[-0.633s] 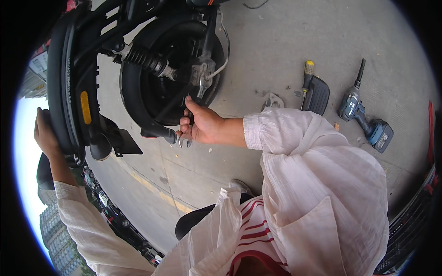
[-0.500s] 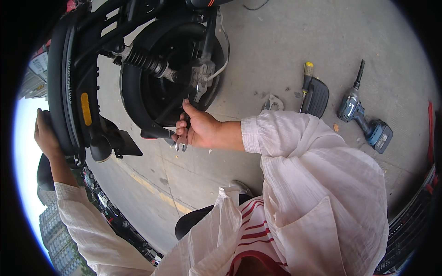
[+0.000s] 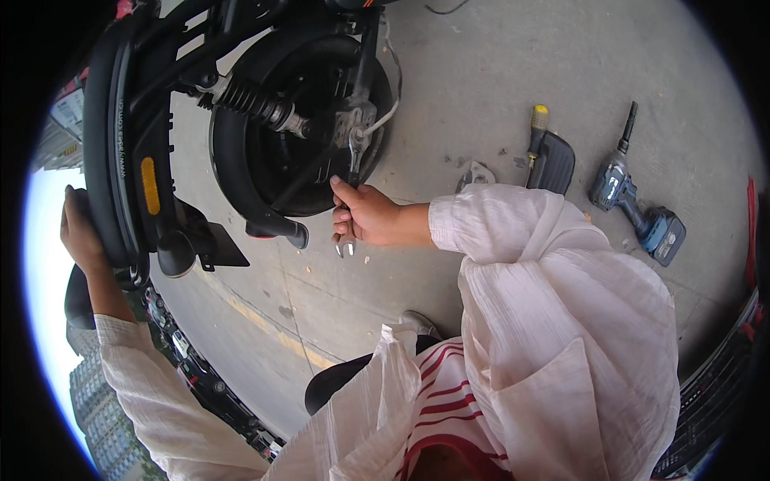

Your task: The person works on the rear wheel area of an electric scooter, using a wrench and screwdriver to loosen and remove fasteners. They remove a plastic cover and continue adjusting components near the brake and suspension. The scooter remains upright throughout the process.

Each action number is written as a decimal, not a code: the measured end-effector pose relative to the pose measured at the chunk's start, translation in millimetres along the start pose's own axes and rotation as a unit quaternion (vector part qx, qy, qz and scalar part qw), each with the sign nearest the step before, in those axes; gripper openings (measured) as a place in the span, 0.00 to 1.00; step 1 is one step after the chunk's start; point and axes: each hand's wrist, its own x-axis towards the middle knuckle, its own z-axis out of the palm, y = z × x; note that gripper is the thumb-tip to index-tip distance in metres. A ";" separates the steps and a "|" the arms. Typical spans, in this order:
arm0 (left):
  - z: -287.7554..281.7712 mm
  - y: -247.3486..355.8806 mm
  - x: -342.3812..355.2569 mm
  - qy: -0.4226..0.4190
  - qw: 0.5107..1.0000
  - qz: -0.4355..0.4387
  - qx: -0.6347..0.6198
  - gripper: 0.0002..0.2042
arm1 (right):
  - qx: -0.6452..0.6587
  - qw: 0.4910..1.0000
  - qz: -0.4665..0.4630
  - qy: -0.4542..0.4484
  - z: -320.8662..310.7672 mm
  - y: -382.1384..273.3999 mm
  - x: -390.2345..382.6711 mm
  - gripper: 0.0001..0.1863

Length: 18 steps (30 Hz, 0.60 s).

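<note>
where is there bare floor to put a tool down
Bare concrete: between the wheel and yellow-topped screwdriver, beyond the metal piece; also right of the power tool. Crowded: around the black pad, and around the wrench in the right hand.

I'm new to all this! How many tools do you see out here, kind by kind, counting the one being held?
Wrench, held in the right hand: 1
Screwdriver, yellow and black handle: 1
Cordless power driver, lying on the ground: 1
Total: 3
</note>
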 end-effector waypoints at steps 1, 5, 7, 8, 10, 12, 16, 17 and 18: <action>-7.3 -5.3 3.1 -0.006 1.000 -0.009 0.005 0.19 | -0.077 0.997 0.001 0.014 -17.4 2.4 -1.8 0.22; 9.3 -12.6 7.3 -0.022 0.999 0.008 -0.027 0.19 | -0.749 0.614 -0.212 0.129 -121.7 -99.9 -7.4 0.21; 15.4 -0.5 2.2 -0.013 1.000 0.006 -0.020 0.19 | -0.882 0.362 -0.260 0.153 -112.2 -176.4 -24.6 0.14; 21.2 2.6 0.1 -0.008 1.000 0.005 -0.021 0.19 | -0.905 0.279 -0.288 0.143 -104.7 -200.7 -24.0 0.13; 1.2 7.9 -2.4 0.004 1.000 0.001 0.001 0.19 | -0.912 0.218 -0.324 0.125 -94.4 -205.6 -12.2 0.12; -4.3 4.2 1.1 0.003 1.000 0.006 0.000 0.19 | -0.905 0.245 -0.317 0.143 -104.3 -196.4 -18.7 0.13; 21.5 -14.7 8.3 -0.023 0.999 -0.005 -0.039 0.19 | -0.730 0.608 -0.151 0.272 -147.9 -134.7 -57.3 0.15; 8.3 -6.9 7.4 -0.017 0.999 -0.013 -0.028 0.19 | -0.655 0.714 -0.096 0.228 -142.5 -108.3 -55.0 0.17; 3.5 -4.7 5.3 -0.009 1.000 -0.010 -0.027 0.19 | -0.569 0.800 -0.034 0.188 -133.5 -84.7 -55.7 0.19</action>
